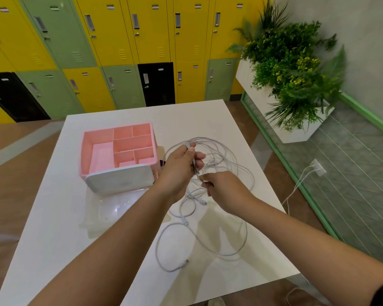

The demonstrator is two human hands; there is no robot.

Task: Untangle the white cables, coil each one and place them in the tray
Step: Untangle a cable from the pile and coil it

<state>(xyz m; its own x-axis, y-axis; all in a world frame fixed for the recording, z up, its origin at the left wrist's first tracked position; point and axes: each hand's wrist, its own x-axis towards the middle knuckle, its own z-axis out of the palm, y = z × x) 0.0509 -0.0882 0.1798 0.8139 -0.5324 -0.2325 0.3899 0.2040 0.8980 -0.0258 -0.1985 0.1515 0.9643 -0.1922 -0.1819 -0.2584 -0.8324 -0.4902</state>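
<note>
Both forearms are stretched forward over the white desk (53, 228), the left from the lower left and the right from the lower right, and the hands are brought close together above the tangle. The left hand (181, 166) is held slightly higher and farther out; the right hand (227, 192) is held lower, just beside it, with its back turned up.

A pink tray (82, 155) is set on the desk just left of the hands. It is divided into one large compartment and several smaller ones, and nothing is seen in any of them. A white rounded panel (119, 180) is fitted to its near side.

The white cables (215, 161) are spread in loose, overlapping loops on the desk to the right of the tray, partly under the hands; one long loop is trailed toward the near edge and is ended by a plug (185, 262). A few strands are gripped in the curled fingers of the left hand and lifted off the desk. A strand just below is pinched between the thumb and fingertips of the right hand, the other fingers being curled in
</note>
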